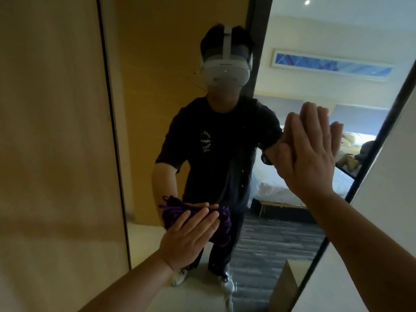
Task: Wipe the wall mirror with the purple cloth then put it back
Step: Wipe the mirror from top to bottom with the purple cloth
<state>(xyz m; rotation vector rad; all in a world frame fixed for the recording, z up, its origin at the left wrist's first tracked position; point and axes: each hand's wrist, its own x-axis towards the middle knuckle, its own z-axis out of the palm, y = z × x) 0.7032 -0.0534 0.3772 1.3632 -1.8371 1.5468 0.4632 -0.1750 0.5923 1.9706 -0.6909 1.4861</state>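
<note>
The wall mirror [157, 136] fills the middle of the view, framed in thin black. My left hand [189, 237] presses the purple cloth [221, 228] flat against the lower glass, fingers stretched over it; most of the cloth is hidden under the palm, and its reflection shows just above. My right hand [313, 152] lies flat and open on the glass higher up at the right, holding nothing. The mirror reflects a person in a dark T-shirt with a headset.
A wooden wall panel [51, 143] stands left of the mirror. A pale wall [387, 210] borders the mirror's right edge. In the reflection are a bed with white sheets, grey carpet and a blue wall picture. A few small specks sit on the glass near the middle.
</note>
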